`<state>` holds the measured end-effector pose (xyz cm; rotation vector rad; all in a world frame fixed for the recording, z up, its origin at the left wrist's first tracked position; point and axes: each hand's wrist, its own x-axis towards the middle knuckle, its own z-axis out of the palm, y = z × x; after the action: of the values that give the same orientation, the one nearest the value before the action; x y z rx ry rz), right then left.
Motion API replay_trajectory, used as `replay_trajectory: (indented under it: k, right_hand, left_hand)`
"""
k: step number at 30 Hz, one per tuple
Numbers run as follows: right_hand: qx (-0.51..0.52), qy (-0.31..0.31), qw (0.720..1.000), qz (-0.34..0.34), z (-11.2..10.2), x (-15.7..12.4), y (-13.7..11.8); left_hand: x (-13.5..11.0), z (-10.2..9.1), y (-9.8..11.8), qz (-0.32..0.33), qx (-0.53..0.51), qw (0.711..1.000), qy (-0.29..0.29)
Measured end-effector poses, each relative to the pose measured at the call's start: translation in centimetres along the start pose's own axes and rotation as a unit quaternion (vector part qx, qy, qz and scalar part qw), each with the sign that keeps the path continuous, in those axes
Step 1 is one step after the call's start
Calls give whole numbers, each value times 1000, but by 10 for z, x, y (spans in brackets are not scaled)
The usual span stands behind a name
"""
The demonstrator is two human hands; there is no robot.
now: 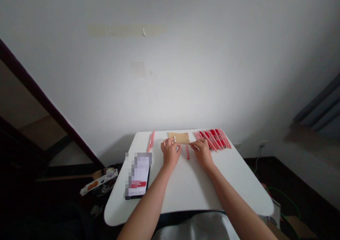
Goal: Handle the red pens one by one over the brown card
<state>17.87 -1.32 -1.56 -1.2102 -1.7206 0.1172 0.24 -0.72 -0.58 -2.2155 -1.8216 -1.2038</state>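
Observation:
A small rectangular piece of brown paper (179, 137) lies toward the far edge of the white table, held between my two hands. My left hand (170, 152) is closed at its lower left corner, fingers bent over the edge. A small white bit (174, 138) shows by those fingertips; I cannot make out what it is. My right hand (203, 152) pinches the lower right corner. Just below the paper, between my hands, a single pink-red pen (187, 153) lies on the table, its upper end partly hidden.
Many pink and red pens (216, 140) lie side by side at the table's (186, 194) back right. A couple of pink pens (151, 141) rest at the back left. A phone (139, 176) with its screen lit lies left of my left forearm. A wall (170, 91) rises behind.

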Motion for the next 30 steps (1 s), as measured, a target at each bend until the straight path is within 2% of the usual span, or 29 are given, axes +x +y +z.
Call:
replay_trajectory:
  k: [13,30]
  right_hand:
    - [-13,-4,1000,1,-2,-1,-2]
    - [-38,-7,999,-4,-2,0,0]
  left_hand:
    - [3,-1,-1,31,-50,998,0]
    - [1,-2,-1,65,-59,996,-30]
